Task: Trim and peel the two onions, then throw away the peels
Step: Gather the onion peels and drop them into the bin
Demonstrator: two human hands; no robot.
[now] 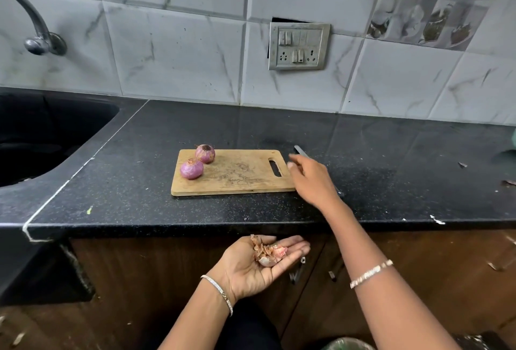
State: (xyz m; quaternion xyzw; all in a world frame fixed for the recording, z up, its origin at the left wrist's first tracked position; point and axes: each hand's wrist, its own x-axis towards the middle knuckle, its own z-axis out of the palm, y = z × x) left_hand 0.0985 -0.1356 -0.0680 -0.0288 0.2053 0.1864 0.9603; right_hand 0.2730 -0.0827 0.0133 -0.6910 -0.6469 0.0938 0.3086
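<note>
From my remote seat I see two small, round purple onions on the pale wooden cutting board (pixel 237 176), both at its far left corner. The farther onion (pixel 205 153) shows a dark trimmed end facing up, and the nearer onion (pixel 191 168) lies just beside it, touching or nearly so. Their skins look smooth and glossy.

The left hand (pixel 251 263) is below the front edge of the speckled black stone counter (pixel 139 182), palm up. Its fingers are nearly straight and slightly cupped, carrying a small heap of papery pink-brown onion peels (pixel 269 252).

The right hand (pixel 312 182) is over the counter at the board's right edge, by the handle slot. Its fingers reach out loosely and are blurred at the tips. Under it lies a slim grey metal knife (pixel 300 150), with only the blade tip clear beyond the fingers. I cannot tell whether the hand touches it. A thin bangle circles each wrist.

A black sink (pixel 42 131) is set into the counter at left, under a curved metal tap (pixel 33 22). A grey switch panel (pixel 298 46) hangs on the marbled wall tiles. The rim of a green bin (pixel 347 344) shows at the bottom edge, between the forearms.
</note>
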